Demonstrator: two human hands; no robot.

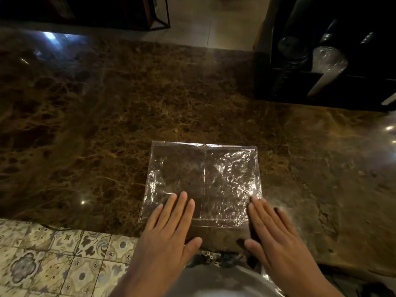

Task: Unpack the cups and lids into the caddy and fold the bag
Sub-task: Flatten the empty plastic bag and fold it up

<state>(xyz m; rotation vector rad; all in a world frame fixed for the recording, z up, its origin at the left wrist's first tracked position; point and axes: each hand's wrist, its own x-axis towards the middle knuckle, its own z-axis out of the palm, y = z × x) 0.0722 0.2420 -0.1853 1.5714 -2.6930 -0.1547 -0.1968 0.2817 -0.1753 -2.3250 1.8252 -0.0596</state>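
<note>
A clear plastic bag (203, 176) lies flat and empty on the brown marble counter (107, 125), near its front edge, with a crease down its middle. My left hand (169, 228) rests palm down with spread fingers on the bag's near left corner. My right hand (276, 234) lies flat along the bag's near right edge, fingertips touching the corner. A black caddy (321, 82) stands at the back right of the counter. In it I see a stack of clear cups (327, 65) leaning in one compartment and a stack of lids (293, 50) beside it.
The counter's front edge runs just below my hands, with patterned floor tiles (53, 260) below at the left. A dark framed stand (150, 13) sits beyond the counter's far edge. A white object (389, 100) pokes out at the caddy's right side.
</note>
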